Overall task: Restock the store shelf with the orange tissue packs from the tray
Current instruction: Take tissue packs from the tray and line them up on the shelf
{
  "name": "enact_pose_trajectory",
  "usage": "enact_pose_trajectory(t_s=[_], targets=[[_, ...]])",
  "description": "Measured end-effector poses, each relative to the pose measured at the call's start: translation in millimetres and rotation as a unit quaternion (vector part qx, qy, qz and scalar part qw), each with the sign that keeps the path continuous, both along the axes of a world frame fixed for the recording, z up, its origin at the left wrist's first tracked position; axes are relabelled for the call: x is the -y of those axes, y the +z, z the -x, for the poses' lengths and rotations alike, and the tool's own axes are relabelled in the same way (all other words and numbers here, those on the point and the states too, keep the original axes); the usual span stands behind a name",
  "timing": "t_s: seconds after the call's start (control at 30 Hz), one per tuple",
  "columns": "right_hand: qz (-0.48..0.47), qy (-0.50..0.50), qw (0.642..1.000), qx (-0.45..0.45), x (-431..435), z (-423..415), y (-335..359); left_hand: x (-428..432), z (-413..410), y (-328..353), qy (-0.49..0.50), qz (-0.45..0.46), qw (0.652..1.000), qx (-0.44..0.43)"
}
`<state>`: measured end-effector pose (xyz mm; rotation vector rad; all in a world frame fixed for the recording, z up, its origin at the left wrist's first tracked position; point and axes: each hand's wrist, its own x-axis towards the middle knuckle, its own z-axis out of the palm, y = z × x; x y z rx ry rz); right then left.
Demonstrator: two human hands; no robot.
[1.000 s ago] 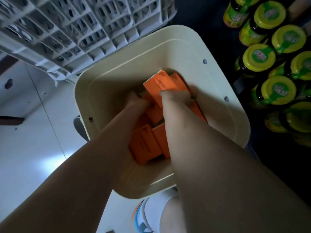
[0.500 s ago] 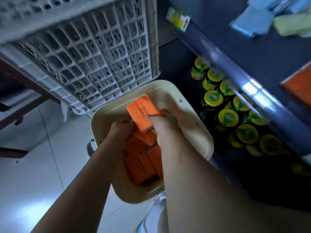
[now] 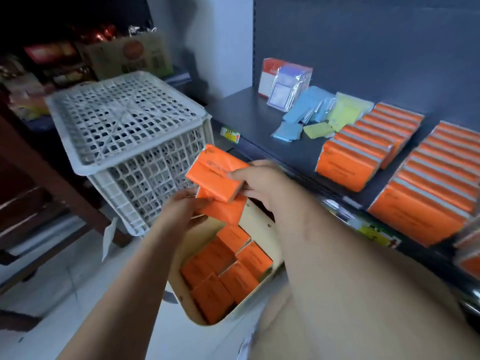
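Above the cream tray (image 3: 259,224), both my hands hold a small stack of orange tissue packs. My right hand (image 3: 262,181) pinches the top orange pack (image 3: 215,170) from its right end. My left hand (image 3: 181,209) grips the lower pack (image 3: 226,211) from the left. Several more orange packs (image 3: 228,271) lie flat in the tray below my arms. On the dark shelf (image 3: 285,141) to the right stand two rows of orange packs (image 3: 363,149), on edge.
An upturned white lattice crate (image 3: 130,136) stands left of the tray, close to my hands. Blue and yellow-green packets (image 3: 309,115) lie scattered on the shelf behind bare shelf room. A cardboard box (image 3: 130,55) and dark goods sit at the back left.
My hands have lifted the orange packs up out of the tray. The view has swung up from the tray and the jars below to the shelf with the orange rows.
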<state>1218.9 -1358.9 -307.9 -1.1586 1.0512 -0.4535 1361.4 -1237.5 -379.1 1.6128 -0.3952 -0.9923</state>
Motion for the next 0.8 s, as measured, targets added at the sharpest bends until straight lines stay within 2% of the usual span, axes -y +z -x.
enact_pose_trajectory(t_s=[0.23, 0.37, 0.53, 0.67, 0.8], targets=[[0.119, 0.005, 0.992, 0.043, 2, 51, 84, 14, 21, 73, -0.076, 0.104, 0.991, 0.029], [0.170, 0.012, 0.984, 0.059, 3, 97, 109, 22, 39, 106, -0.104, 0.122, 0.986, 0.048], [0.274, 0.000, 0.961, 0.023, 5, 143, 129, 49, 71, 142, -0.151, 0.144, 0.976, 0.057], [0.341, -0.049, 0.939, 0.017, 5, 177, 135, 77, 104, 158, -0.154, 0.146, 0.976, 0.048], [0.359, -0.120, 0.925, 0.008, 9, 207, 126, 97, 130, 143, -0.169, 0.155, 0.973, 0.004]])
